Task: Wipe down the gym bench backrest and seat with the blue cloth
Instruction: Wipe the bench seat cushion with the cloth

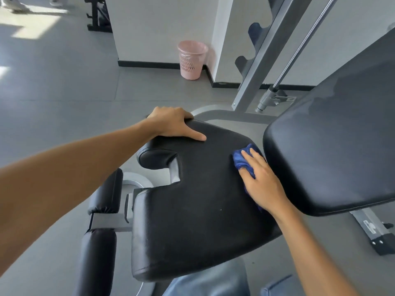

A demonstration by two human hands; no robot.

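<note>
Wiping is under way on the seat (203,199), nearest the camera: one black padded cushion with a notch cut into its left edge and a small pale speck near its middle. Right hand (261,182) lies flat, fingers spread and pressing the blue cloth (243,161) against the seat's far right corner, just beside the lower edge of the backrest (333,135). Cloth is bunched; most of it sits under the palm, with a fold showing past the fingertips. Left hand (174,124) grips nothing; it rests palm-down over the seat's far left corner, thumb laid on top, fingers curled over the edge, bracing.

Judgement on technique: keep the palm flat and pressure even, draw overlapping strokes from the backrest gap toward the near edge, and work the cloth into the notch and along the rounded rim. The speck is a useful check mark for coverage. Most of the seat looks still to be covered.

Count: one cloth, one seat, one backrest, two hands. Left of the seat are two black roller pads (102,212) on a grey bracket. Farther off, one pink waste bin (191,60) stands on the floor against the wall.
</note>
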